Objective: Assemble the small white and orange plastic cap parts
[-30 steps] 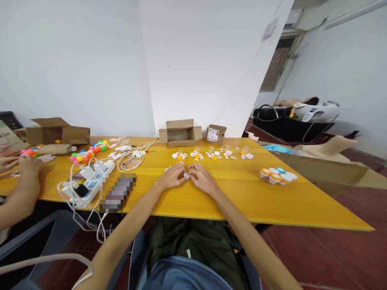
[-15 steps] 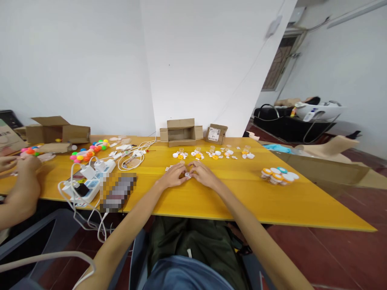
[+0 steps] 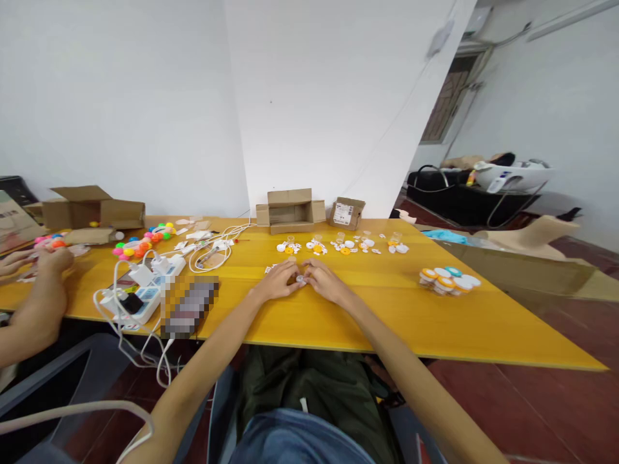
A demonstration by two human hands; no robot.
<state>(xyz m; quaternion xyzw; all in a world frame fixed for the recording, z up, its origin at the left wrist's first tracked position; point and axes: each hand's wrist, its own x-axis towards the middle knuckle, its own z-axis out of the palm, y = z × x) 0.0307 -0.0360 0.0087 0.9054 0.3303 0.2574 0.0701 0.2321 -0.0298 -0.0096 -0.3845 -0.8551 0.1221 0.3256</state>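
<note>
Both my hands meet over the yellow table, near its middle. Between their fingertips is a small clear and whitish round piece. My left hand has thumb and fingers curled round its left side. My right hand pinches it from the right. Small white pieces lie beside my left hand. Behind the hands are groups of small white and orange discs and clear cups. Lidded round containers with orange, white and teal tops stand together at the right.
An open cardboard box and a smaller box stand by the wall. On the left are a power strip with white cables, a pixelated phone, colourful balls and another person's hands.
The other person's hands at the far left have shifted and moved apart slightly. My own hands stay in nearly the same place, round the small piece.
</note>
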